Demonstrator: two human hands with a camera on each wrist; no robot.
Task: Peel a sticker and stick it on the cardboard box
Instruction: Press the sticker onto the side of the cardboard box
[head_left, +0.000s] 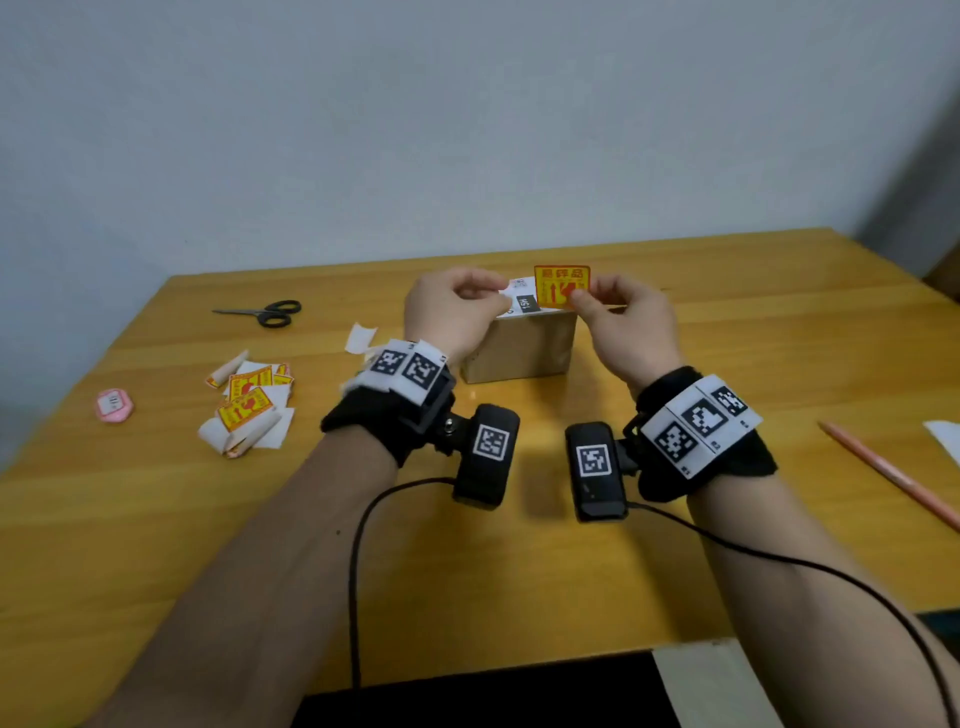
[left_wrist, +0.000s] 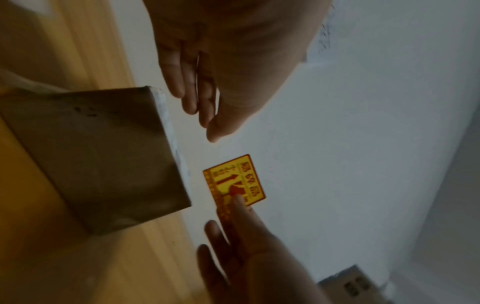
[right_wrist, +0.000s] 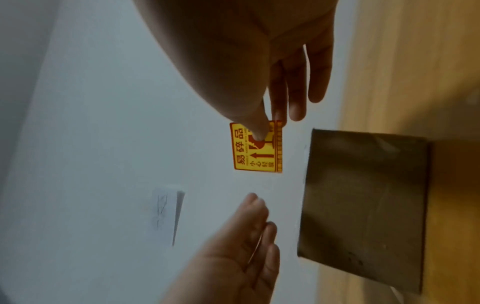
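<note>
A brown cardboard box (head_left: 519, 345) (left_wrist: 98, 156) (right_wrist: 363, 195) stands on the wooden table (head_left: 519, 582), with a white printed label on its top. My right hand (head_left: 576, 299) (left_wrist: 233, 205) (right_wrist: 262, 127) pinches a yellow and red sticker (head_left: 561, 286) (left_wrist: 233, 181) (right_wrist: 255, 152) by one corner and holds it upright in the air above the box's top, apart from it. My left hand (head_left: 485, 291) (left_wrist: 205, 115) (right_wrist: 259, 222) hovers over the box's left side. Its thumb and fingers pinch a thin white sheet seen edge-on, apparently the backing paper.
A pile of stickers and peeled backings (head_left: 249, 405) lies at the left, with a white scrap (head_left: 360, 338) behind it. Black scissors (head_left: 265, 313) and a pink round item (head_left: 114, 405) are further left. A pencil (head_left: 893, 475) and a white sheet (head_left: 945, 436) lie at the right edge.
</note>
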